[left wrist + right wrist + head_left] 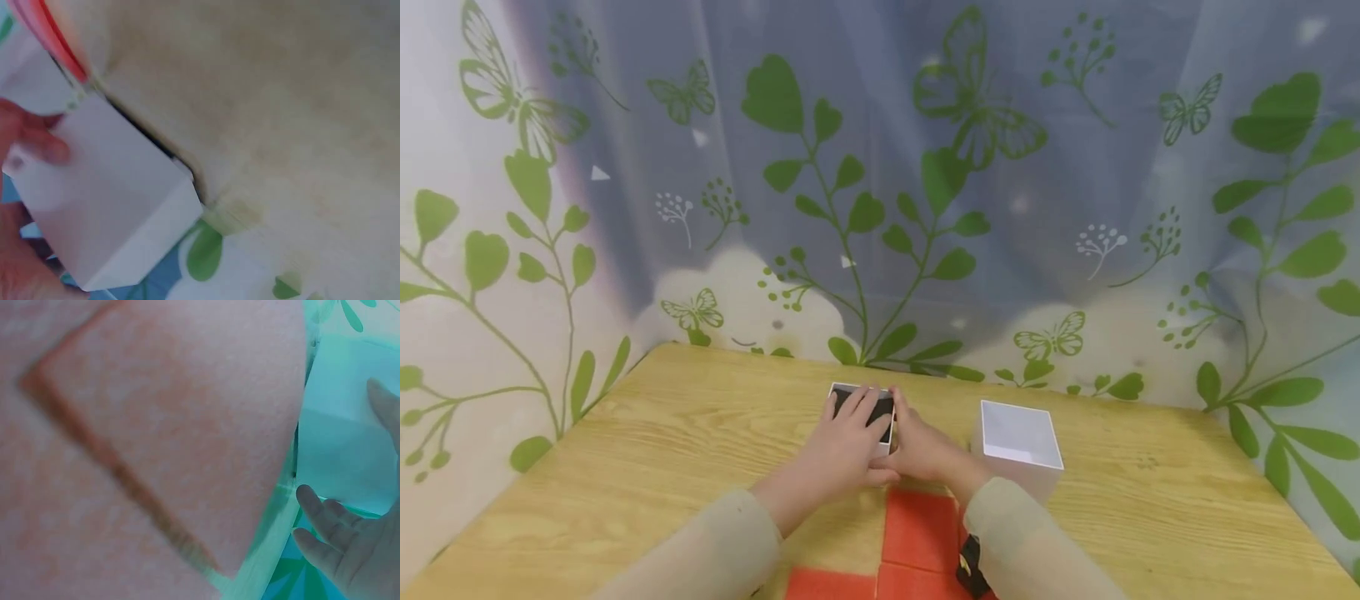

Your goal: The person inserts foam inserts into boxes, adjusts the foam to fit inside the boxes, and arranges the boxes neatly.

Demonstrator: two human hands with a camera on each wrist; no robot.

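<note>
A white open-topped box (882, 452) stands on the table with a dark flat thing (886, 407) inside its top. My left hand (842, 446) lies over the opening, fingers spread and fairly straight across the dark thing. From the right side, my right hand (921, 446) holds the box, fingers along its side and thumb near its front. In the left wrist view, fingers reach over the top of the white box (100, 187) and a fingertip meets its face. The right wrist view shows the box (347, 456) between the thumb and fingers of my right hand (369, 569).
A second white box (1018, 450), open at the top, stands to the right. Red mats (921, 529) lie on the wooden table (700, 417) at the front. A patterned curtain (880, 208) hangs behind the far edge. A dark band (972, 567) shows by the right sleeve.
</note>
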